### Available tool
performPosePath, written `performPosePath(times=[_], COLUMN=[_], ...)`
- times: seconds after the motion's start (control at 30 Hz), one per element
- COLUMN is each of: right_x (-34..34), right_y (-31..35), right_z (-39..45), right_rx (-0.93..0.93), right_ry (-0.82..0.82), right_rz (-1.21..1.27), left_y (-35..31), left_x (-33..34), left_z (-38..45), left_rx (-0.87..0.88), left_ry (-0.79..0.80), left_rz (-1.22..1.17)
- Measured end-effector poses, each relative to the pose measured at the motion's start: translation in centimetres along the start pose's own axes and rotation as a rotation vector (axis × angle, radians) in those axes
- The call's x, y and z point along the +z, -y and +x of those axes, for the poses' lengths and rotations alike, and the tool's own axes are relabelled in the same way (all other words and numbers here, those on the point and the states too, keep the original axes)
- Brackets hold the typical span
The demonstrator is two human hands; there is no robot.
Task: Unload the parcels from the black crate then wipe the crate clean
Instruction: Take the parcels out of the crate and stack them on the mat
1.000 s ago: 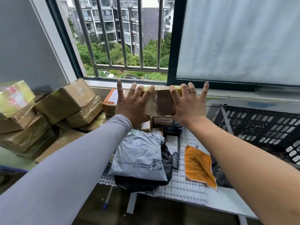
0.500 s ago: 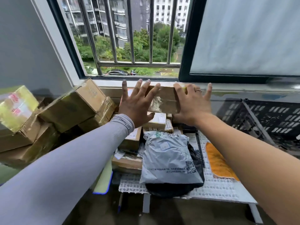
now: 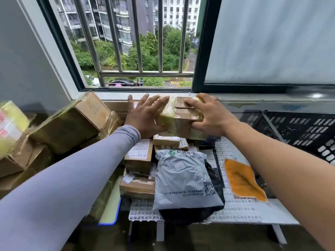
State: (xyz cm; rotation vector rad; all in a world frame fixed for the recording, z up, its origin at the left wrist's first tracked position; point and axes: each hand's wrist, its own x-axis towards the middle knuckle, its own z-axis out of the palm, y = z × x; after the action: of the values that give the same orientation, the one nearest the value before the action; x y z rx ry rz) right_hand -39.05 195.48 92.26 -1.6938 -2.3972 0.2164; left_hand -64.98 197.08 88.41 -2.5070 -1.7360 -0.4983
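A taped cardboard parcel sits at frame centre, above the pile of parcels below the window. The left hand presses its left side with fingers spread; the right hand curls over its top and right end. It looks stiff, light, tape-slick; best clamped by opposite sides. The black crate stands at right.

The cardboard parcel is wrapped in glossy tape; the grey mailer is smooth plastic, the orange cloth matt and napped, the black crate perforated plastic.
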Motion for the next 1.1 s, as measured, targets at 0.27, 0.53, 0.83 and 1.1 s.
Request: performPosePath(times=[0.27,0.53,0.83,1.1], right_x=[-0.1,0.3,2.1,3.5], right_y=[-2.4,-3.3,-2.5,-1.7], right_z=[-0.3,-0.5,-0.2,-0.1], right_rx=[-0.005,-0.031,0.112,0.349], right_ry=[-0.042,-0.139,-0.407,-0.361], right_rz=[0.154,0.212,0.448,0.848], left_y=[-2.4,-3.9,-4.2,-4.1], left_x=[1.5,3.2,3.5,3.6], left_z=[-0.2,-0.3,0.0,-0.4], left_rx=[-0.091,-0.169,-0.285,-0.435], left_ry=[-0.126,-0.117,-0.163,-0.129], left_rz=[-0.476,-0.900,-1.103,-1.150])
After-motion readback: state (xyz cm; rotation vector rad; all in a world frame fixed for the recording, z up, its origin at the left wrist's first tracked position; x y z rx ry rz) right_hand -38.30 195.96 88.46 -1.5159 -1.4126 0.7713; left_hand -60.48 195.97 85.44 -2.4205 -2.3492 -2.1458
